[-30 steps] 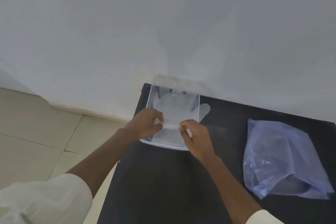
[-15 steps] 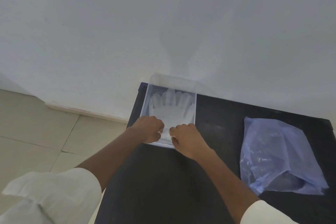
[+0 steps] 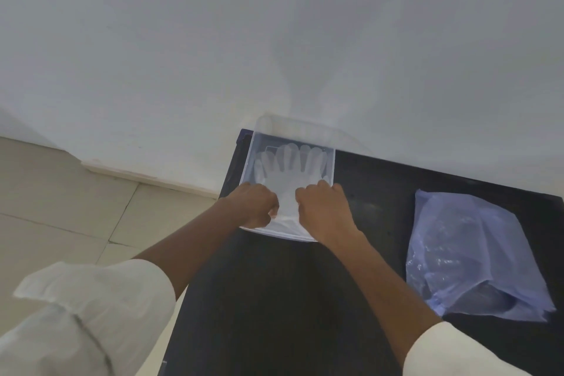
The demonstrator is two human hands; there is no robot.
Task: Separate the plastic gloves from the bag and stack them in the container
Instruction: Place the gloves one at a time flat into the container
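Here, in the head view, a black desk stands against a pale wall. A see-through plastic container sits at the far left corner of the desk, right by the wall. Inside it lies a thin plastic glove, flat, with its finger parts fanned out and pointing to the wall. There may be more gloves under it, but that cannot be told.

The left hand rests on the near left part of the container. Its fingers are curled in, and it looks to pinch the near edge of the glove, but the pinch itself is hard to see. The right hand rests just beside it on the near right part of the container. Its fingers are bent down too, pressing on the glove's wrist end. The 2 hands are close but do not touch. Both arms are bare up to rolled white sleeves.

A soft blue plastic bag lies flat on the right side of the desk, well apart from the container. It is wrinkled and shiny, with something dark showing through near its lower end. To the left of the desk is a tiled floor.
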